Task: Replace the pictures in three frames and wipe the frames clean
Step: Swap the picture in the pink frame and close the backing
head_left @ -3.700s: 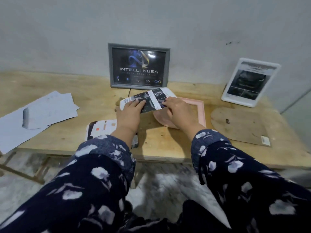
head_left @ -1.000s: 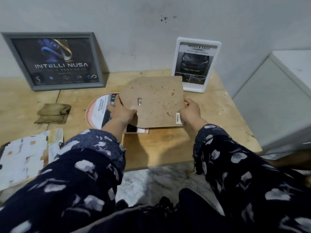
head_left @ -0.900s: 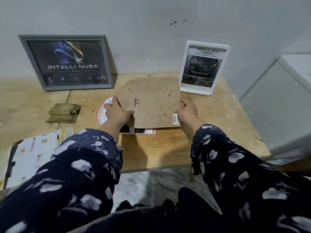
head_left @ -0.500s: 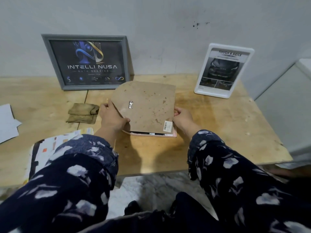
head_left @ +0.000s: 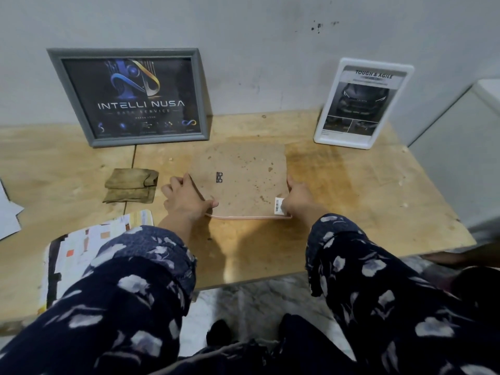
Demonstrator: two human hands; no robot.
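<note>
A brown backing board (head_left: 243, 182) with a small metal hanger lies flat over a pink frame (head_left: 249, 217), of which only the near edge shows. My left hand (head_left: 185, 197) grips the board's left side, thumb on top near the front corner. My right hand (head_left: 296, 200) holds its right side by the barcode sticker. A grey frame (head_left: 130, 96) with a dark "Intelli Nusa" picture leans on the wall at the back left. A white frame (head_left: 362, 104) with a car picture leans at the back right.
A folded brownish cloth (head_left: 132, 185) lies left of my left hand. Printed pictures (head_left: 89, 239) lie at the near left under my sleeve, and white paper (head_left: 8, 212) at the far left edge. The wooden table's (head_left: 365, 201) front edge runs just below my forearms.
The backing board, held raised and tilted over the pink frame, has come down flat onto it, hiding the picture. Both hands stayed on its sides. The view shifted slightly.
</note>
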